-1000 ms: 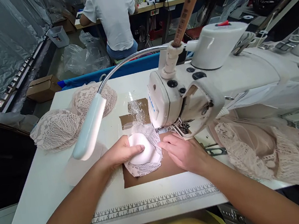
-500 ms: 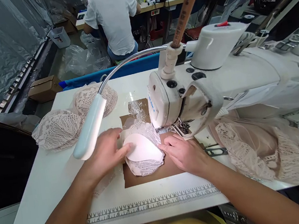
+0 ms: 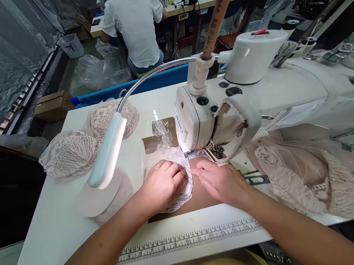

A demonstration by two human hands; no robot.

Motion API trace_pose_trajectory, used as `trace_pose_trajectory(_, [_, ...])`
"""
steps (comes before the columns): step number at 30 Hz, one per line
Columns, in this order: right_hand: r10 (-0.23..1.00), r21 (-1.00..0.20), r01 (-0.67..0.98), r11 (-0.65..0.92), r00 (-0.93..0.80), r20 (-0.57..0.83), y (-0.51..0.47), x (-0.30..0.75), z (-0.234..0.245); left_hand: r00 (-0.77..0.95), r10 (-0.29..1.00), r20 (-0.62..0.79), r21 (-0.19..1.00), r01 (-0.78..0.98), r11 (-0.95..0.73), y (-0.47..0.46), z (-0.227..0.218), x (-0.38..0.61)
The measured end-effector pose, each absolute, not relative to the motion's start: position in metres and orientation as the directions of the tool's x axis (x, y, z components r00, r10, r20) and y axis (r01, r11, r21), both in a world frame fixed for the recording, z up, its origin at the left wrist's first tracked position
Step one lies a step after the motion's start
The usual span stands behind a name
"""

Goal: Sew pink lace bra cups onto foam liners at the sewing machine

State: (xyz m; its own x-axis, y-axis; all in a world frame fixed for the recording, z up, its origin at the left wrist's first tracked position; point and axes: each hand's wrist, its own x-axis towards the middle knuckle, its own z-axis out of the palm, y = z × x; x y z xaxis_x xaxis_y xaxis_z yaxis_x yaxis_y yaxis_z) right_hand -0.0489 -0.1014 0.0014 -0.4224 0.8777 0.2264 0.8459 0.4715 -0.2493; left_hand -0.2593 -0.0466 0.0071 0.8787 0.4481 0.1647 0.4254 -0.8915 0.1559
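My left hand [image 3: 163, 186] lies curled over a white foam cup wrapped in white lace [image 3: 185, 192], pressing it onto the brown plate [image 3: 205, 198] in front of the sewing machine [image 3: 226, 108]. My right hand [image 3: 217, 180] rests beside it, fingers flat and together, fingertips on the lace edge just before the presser foot [image 3: 214, 151]. The cup itself is almost wholly hidden under my left hand.
Two lace cups [image 3: 69, 153] lie at the table's left, a pile of beige lace pieces [image 3: 313, 175] at the right. The gooseneck lamp [image 3: 108, 152] hangs over a pale cup [image 3: 104, 198]. A ruler strip [image 3: 187, 239] runs along the front edge. A person in white [image 3: 134, 20] sits beyond.
My left hand moved right from the cup's left edge and closed over the top of it, covering the white foam. My right hand stayed in place.
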Motion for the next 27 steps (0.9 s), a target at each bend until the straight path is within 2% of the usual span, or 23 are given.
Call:
trace_pose_trajectory(4, [0.897, -0.22, 0.883, 0.414, -0.355, 0.265, -0.1, -0.052, 0.003, 0.895, 0.414, 0.166, 0.165, 0.389, -0.907, -0.047, 0.009, -0.259])
trace_pose_trajectory(12, [0.901, -0.161, 0.895, 0.417, -0.383, 0.206, -0.098, -0.058, 0.001, 0.887, 0.424, 0.184, 0.173, 0.395, -0.902, -0.048, 0.001, -0.257])
trace_pose_trajectory(27, [0.916, -0.106, 0.928, 0.358, -0.327, 0.233, -0.095, -0.063, 0.0, 0.873, 0.437, 0.216, 0.157, 0.411, -0.898, -0.039, 0.0, -0.249])
